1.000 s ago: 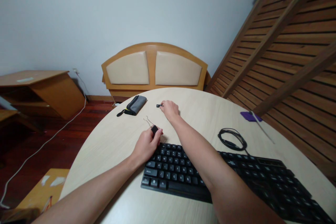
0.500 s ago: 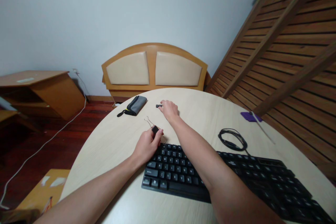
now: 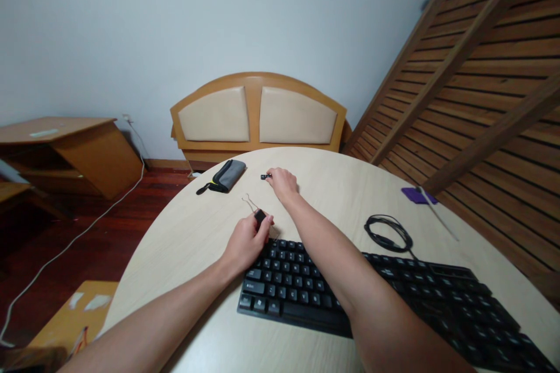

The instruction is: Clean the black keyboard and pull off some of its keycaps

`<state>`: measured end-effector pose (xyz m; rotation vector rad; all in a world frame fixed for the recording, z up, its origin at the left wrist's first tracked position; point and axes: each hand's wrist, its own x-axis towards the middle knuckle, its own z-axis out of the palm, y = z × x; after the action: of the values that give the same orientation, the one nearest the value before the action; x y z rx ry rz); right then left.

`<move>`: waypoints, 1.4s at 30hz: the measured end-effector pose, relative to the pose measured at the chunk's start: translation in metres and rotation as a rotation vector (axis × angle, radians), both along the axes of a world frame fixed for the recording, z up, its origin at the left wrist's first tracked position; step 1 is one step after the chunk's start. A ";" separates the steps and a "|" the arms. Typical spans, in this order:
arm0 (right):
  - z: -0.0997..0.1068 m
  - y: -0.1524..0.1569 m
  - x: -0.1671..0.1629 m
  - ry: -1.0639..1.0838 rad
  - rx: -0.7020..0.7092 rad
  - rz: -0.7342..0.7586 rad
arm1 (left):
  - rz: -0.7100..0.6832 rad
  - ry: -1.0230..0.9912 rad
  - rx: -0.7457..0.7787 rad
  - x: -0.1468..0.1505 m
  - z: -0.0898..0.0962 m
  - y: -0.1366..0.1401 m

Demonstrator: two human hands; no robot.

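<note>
My left hand [image 3: 247, 242] is closed around the black handle of a wire keycap puller [image 3: 259, 216]. The puller's two thin wire prongs point up and away over the table. Farther out, my right hand [image 3: 283, 182] pinches at small black keycaps [image 3: 265, 176] on the tabletop; its fingertips partly cover them. A black keyboard [image 3: 301, 310] lies below both hands, with my right forearm crossing over it and hiding some of its middle keys.
A grey and black pouch [image 3: 231, 175] lies at the far left of the round table [image 3: 184, 245]. To the right are a coiled black cable [image 3: 388, 233] and a purple brush-like item [image 3: 417, 195]. A wooden headboard [image 3: 254, 108] stands behind the table.
My right fingers shift slightly at the keycaps. My left hand keeps its hold on the keycap puller, and the rest looks nearly the same.
</note>
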<state>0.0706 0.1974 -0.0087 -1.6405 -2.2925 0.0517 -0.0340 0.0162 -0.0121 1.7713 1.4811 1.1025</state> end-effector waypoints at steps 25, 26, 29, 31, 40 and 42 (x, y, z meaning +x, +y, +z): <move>0.050 -0.144 0.104 0.188 -0.197 0.484 | 0.012 0.314 0.114 0.000 0.010 -0.007; 0.047 -0.152 0.107 0.219 -0.197 0.490 | 0.014 0.341 0.122 0.000 0.010 -0.008; 0.036 -0.167 0.108 0.299 -0.179 0.496 | 0.016 0.399 0.139 0.003 0.011 -0.011; 0.030 -0.171 0.106 0.347 -0.175 0.517 | 0.022 0.419 0.144 0.004 0.012 -0.012; 0.021 -0.173 0.100 0.372 -0.199 0.493 | -0.017 0.398 0.119 0.006 0.014 -0.016; 0.020 -0.173 0.100 0.372 -0.198 0.489 | -0.020 0.395 0.121 0.006 0.013 -0.016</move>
<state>0.1707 0.0246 0.0112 -0.9974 -2.3774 0.6543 -0.0283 0.0005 0.0013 2.1789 1.6423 0.8810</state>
